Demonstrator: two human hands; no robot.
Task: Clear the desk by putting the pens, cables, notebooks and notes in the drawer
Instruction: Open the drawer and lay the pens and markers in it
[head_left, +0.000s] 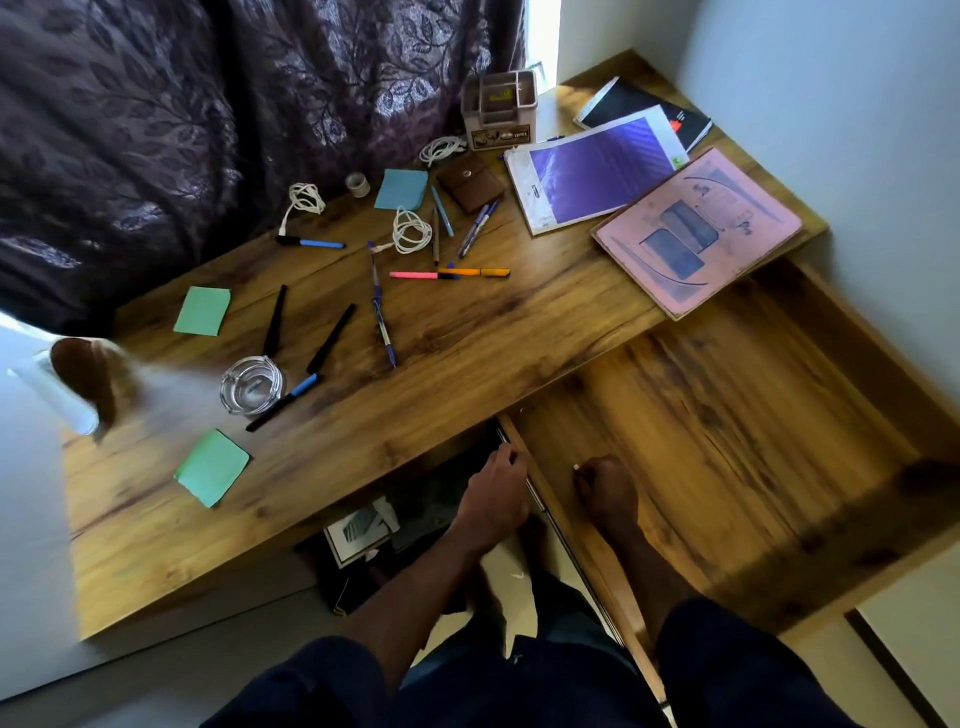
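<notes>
The wooden desk (467, 353) holds scattered pens: a pink highlighter (415, 275), a blue pen (382, 317) and black markers (331, 339). Three coiled white cables (412, 230) lie near the back. Two green notes (202, 310) and a blue note (401, 189) lie flat. A purple notebook (592, 171), a pink one (696, 228) and a black one (644, 111) sit at the right. The drawer (727, 415) stands pulled out, with only my hand in it. My left hand (498, 483) grips its left side wall. My right hand (605, 488) rests inside it, fingers curled.
A glass ashtray (252, 384) and a glass vase (72, 384) stand at the desk's left. A beige organizer (498, 106), a brown wallet (470, 182) and a tape roll (357, 184) sit by the dark curtain. A wall bounds the right side. Papers (363, 530) lie under the desk.
</notes>
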